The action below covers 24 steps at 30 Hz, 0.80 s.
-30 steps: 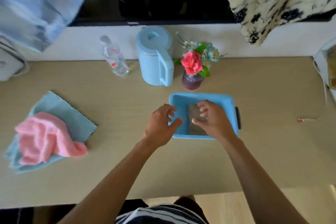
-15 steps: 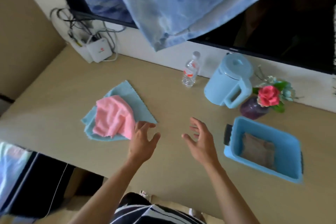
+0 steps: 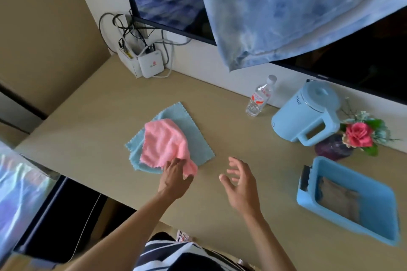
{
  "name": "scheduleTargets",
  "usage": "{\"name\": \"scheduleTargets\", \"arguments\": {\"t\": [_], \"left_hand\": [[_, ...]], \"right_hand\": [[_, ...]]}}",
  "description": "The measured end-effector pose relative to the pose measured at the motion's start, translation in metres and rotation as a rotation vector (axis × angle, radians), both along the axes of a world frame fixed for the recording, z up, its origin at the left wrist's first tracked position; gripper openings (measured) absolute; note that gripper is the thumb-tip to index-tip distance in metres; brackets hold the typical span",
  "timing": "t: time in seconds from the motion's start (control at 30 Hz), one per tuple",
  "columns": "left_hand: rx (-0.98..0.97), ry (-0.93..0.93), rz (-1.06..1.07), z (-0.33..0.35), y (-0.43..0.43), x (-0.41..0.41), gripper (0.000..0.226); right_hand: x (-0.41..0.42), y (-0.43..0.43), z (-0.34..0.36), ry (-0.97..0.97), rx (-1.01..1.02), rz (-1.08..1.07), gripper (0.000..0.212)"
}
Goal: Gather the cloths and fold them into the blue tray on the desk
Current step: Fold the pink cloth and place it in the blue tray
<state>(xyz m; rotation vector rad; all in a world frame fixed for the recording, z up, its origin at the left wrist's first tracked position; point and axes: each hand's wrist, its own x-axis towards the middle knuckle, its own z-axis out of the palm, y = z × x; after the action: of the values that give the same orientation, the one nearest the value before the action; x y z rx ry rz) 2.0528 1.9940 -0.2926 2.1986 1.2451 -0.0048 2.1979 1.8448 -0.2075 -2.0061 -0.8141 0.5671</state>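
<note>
Fingers (image 3: 174, 164) of the left hand (image 3: 175, 179) curl onto the near corner of the pink cloth (image 3: 164, 141), and a fold of it bunches out between them and the thumb. At three o'clock of it the right hand (image 3: 240, 185) hangs above the desk (image 3: 88, 127), apart from the cloths, its fingers spread wide and lightly bent.

That desk is a smooth, matt board of pale beige that runs to a white wall strip at twelve o'clock. Soft and fluffy, the pink cloth lies crumpled in a loose heap on the blue cloth (image 3: 193, 136), a thin flat square with scalloped edges and one corner turned to twelve o'clock. Well apart, at three to four o'clock of the hands, sits the tray (image 3: 308, 196): a rectangular basin of light blue plastic with rounded corners and a dark grip on its left end. On its floor a brown cloth (image 3: 339, 198) lies folded flat.

At one o'clock stands a light blue kettle (image 3: 308, 114), round-lidded, with a blocky handle. Just beside it, at its four o'clock, is a dark purple vase (image 3: 330, 149) holding a pink rose (image 3: 356, 134) among green leaves. A clear plastic bottle (image 3: 259, 99) with a red label stands at the kettle's nine o'clock.

In the desk's corner at eleven o'clock a white router (image 3: 152, 65) leans under a tangle of cables (image 3: 123, 28). Above, a dark glossy screen (image 3: 363, 61) is on the wall, with a mottled blue sheet (image 3: 286, 6) draped over it.
</note>
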Motion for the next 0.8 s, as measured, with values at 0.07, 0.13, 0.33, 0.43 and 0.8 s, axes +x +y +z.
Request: {"name": "scheduleTargets", "arguments": {"t": [0.07,0.13,0.33,0.43,0.8], "left_hand": [[0.024,-0.175,0.05,0.017,0.002,-0.001,0.056],[0.012,-0.325,0.091,0.04,0.003,0.0,0.058],[-0.256,-0.616,0.102,0.12,0.01,0.011,0.037],[-0.44,-0.766,0.022,0.149,0.012,0.024,0.022],[-0.469,-0.643,-0.326,0.188,-0.005,0.069,0.054]], "right_hand": [[0.0,0.0,0.0,-0.008,-0.011,-0.01,0.049],[0.001,0.002,0.001,-0.039,-0.024,0.014,0.052],[0.004,0.012,0.024,-0.056,0.066,0.147,0.056],[0.005,0.017,0.046,0.02,0.122,0.148,0.039],[0.037,0.011,0.094,0.267,0.229,0.047,0.027]]}}
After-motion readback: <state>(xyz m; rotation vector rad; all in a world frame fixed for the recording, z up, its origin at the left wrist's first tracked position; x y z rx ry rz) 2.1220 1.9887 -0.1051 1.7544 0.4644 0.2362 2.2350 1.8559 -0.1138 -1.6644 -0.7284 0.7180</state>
